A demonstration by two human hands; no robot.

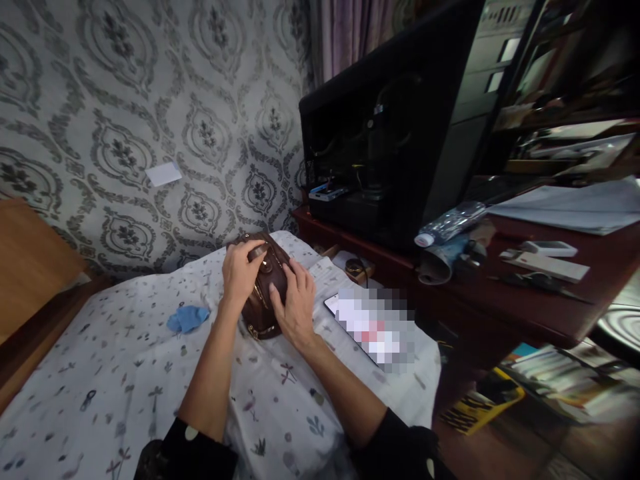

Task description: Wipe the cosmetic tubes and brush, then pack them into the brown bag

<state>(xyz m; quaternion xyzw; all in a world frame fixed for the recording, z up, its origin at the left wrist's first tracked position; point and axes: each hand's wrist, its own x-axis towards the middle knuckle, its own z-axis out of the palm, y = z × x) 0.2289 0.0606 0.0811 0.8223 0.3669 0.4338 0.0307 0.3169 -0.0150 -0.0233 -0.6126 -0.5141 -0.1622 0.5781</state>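
Note:
A small dark brown leather bag [261, 307] with gold trim lies on a white patterned bedsheet [125, 373]. My left hand [240, 270] rests on the bag's far top, fingers curled around its clasp area. My right hand [296, 303] lies on the bag's right side with fingers pressed against the leather. Both hands hold the bag from above.
A blue cloth [187, 318] lies left of the bag. A phone [373, 327] with a lit screen sits to the right on the sheet. A dark red desk [500, 300] carries a black open computer case [380, 133], a plastic bottle [450, 225] and papers. Books [550, 383] are stacked on the floor.

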